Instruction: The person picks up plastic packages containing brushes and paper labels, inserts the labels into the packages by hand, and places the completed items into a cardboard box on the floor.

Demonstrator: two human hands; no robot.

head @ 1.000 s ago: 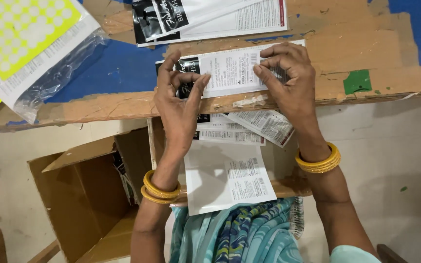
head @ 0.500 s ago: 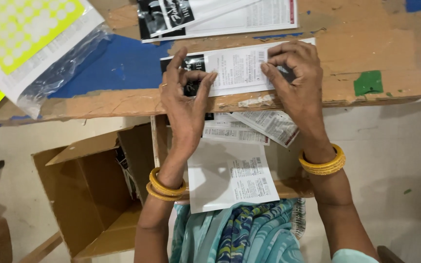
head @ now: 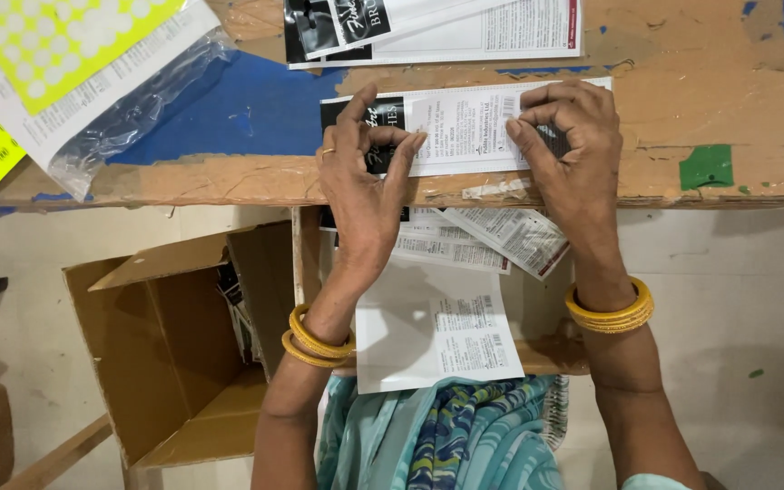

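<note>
The worn wooden worktable (head: pixel 728 100), with patches of blue and green paint, spans the far part of the scene. An open brown cardboard box (head: pixel 174 363) stands on the floor at near left, below the table edge, with dark printed items partly visible inside. A clear plastic bag holding white sheets of round yellow stickers (head: pixel 65 63) lies at the far left of the table. A stack of flat black-and-white printed cartons (head: pixel 437 27) lies at the far centre. A white printed sheet (head: pixel 433 331) rests near the person, on the lap, with more printed cartons (head: pixel 492 236) just beyond it under the table edge. The flat white rectangular printed carton with a black end panel (head: pixel 465 127) lies on the table near its front edge, between both hands. The left hand (head: pixel 365 177) rests on the carton's black left end, with thumb and fingertips curled narrow and pressing on it. The right hand (head: pixel 573 154) covers the carton's right end, its fingers bent close together and pinching the card at that end. Yellow bangles (head: pixel 610 308) sit on the right wrist, and a similar pair sits on the left wrist.
</note>
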